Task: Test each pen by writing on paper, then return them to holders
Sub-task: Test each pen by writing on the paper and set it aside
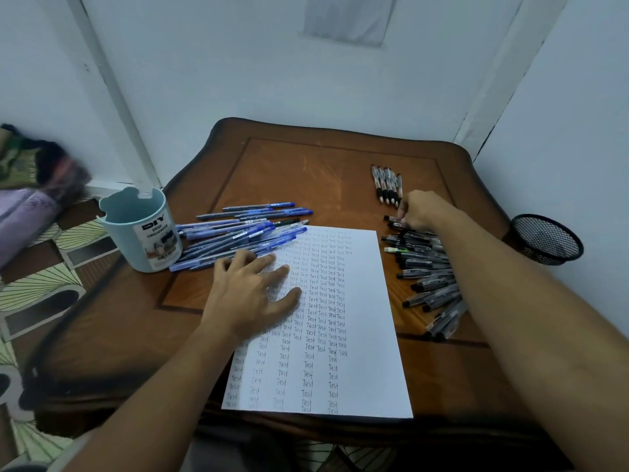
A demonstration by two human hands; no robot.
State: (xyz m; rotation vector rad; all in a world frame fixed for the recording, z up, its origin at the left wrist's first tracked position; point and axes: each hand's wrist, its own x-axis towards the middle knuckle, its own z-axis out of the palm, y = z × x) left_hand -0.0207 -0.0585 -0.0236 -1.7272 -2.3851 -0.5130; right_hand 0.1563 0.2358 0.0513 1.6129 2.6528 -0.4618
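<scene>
A white sheet of paper (360, 301) covered with rows of the word "Test" lies on the wooden table (299, 172). My left hand (252, 294) rests flat on the sheet's left side, fingers spread. A pile of blue pens (238, 233) lies left of the paper, next to a light blue desk organizer cup (139, 229). A pile of black pens (425, 270) lies right of the paper. My right hand (420, 209) is at the top of that pile, fingers pinched on a black pen (391, 219). A row of several black pens (388, 183) lies beyond it.
A black mesh holder (544, 238) stands at the table's right edge. White walls close in behind and to the right. Bundled fabric (34, 185) and a patterned floor (41, 284) are to the left.
</scene>
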